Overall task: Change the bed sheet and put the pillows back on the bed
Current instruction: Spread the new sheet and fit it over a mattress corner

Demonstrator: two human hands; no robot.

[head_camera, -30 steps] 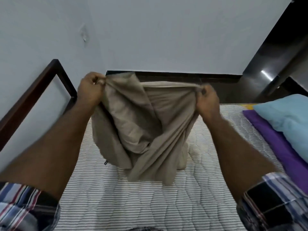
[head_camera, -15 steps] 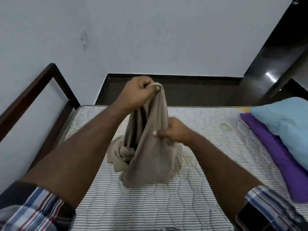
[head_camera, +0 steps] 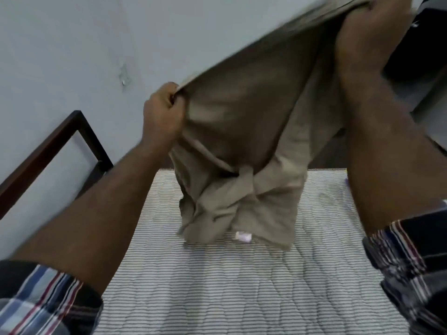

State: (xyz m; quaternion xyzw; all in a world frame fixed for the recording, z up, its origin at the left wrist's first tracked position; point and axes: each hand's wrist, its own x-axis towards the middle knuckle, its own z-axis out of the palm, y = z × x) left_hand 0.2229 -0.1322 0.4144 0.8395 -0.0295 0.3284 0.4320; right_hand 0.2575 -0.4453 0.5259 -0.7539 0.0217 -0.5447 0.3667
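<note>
Above the striped quilted mattress (head_camera: 242,286) – bare below – my left hand (head_camera: 162,114) and right hand (head_camera: 370,32) grip the beige cotton sheet's (head_camera: 242,141) edge, held wide apart.

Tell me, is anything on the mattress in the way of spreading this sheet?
Nothing visible. Both the left hand and right hand grip the sheet, which hangs bunched over the bare striped mattress. The right side of the mattress is hidden behind the right arm.

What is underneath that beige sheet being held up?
Below the beige sheet lies the bare striped mattress; its hanging end reaches it. A small white tag shows at the hem. The mattress part behind the cloth is hidden.
</note>
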